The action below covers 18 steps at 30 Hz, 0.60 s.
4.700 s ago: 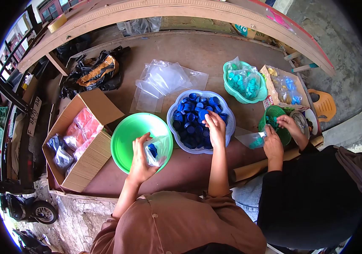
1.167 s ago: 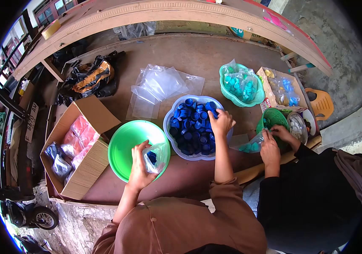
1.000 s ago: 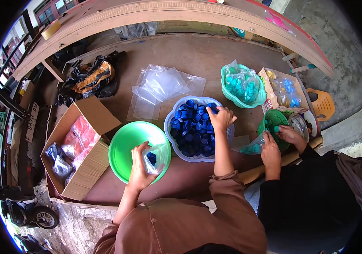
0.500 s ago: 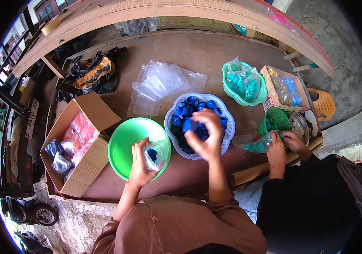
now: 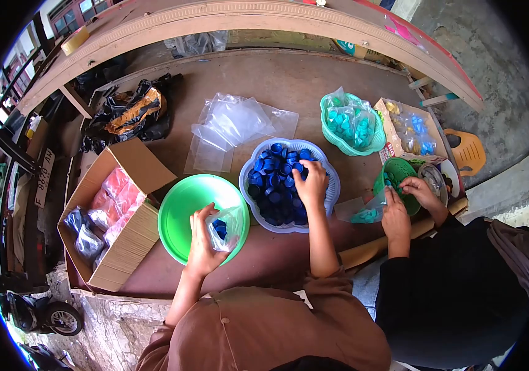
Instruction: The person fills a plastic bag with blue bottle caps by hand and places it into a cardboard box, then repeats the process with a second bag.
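My left hand (image 5: 201,247) holds a clear plastic bag (image 5: 232,226) with a few dark blue caps inside, over the round green basin (image 5: 174,213). My right hand (image 5: 311,184) reaches into the pale lavender basket (image 5: 332,196), its fingertips pinched at the blue caps (image 5: 275,180); what they grip is too small to tell. The basket is filled with these caps and stands just right of the green basin. Behind both lies a stack of flat clear bags (image 5: 233,127).
A cardboard box (image 5: 129,250) of filled bags stands left, near black plastic (image 5: 153,120). A co-worker's hands (image 5: 397,219) handle a bag of teal caps beside a green basket (image 5: 400,166). Behind are a mint basket (image 5: 372,147) and a carton (image 5: 436,139). A wooden shelf beam (image 5: 215,23) spans the back.
My right hand has lowered from above the basket onto the caps. My left hand stays over the basin with the bag. One co-worker's hand has moved over the green basket.
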### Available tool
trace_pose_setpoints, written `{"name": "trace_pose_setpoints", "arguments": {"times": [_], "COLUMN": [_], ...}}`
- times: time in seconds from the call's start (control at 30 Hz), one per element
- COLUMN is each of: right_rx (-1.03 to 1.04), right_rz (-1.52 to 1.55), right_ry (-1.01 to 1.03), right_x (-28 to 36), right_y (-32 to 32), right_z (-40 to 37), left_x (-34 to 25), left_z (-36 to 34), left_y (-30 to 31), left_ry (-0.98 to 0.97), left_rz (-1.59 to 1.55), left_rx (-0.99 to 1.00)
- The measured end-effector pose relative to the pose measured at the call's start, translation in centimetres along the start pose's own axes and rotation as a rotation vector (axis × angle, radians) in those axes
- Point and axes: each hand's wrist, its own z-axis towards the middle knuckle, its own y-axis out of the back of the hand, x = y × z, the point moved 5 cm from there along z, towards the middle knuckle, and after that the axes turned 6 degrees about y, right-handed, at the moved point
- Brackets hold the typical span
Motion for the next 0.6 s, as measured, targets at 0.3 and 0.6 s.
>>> {"name": "trace_pose_setpoints", "arguments": {"times": [0.3,0.6], "right_rx": [0.063,0.110], "right_rz": [0.516,1.640], "right_ry": [-0.375,-0.279], "right_x": [-3.4,4.7], "right_y": [-2.7,1.0], "right_z": [-0.2,-1.9], "left_x": [0.3,-0.1], "left_z": [0.0,-0.1], "left_y": [0.3,0.1], "left_ry": [0.008,-0.017], "left_rz": [-0.026,-0.009], "left_rx": [-0.017,-0.001]}}
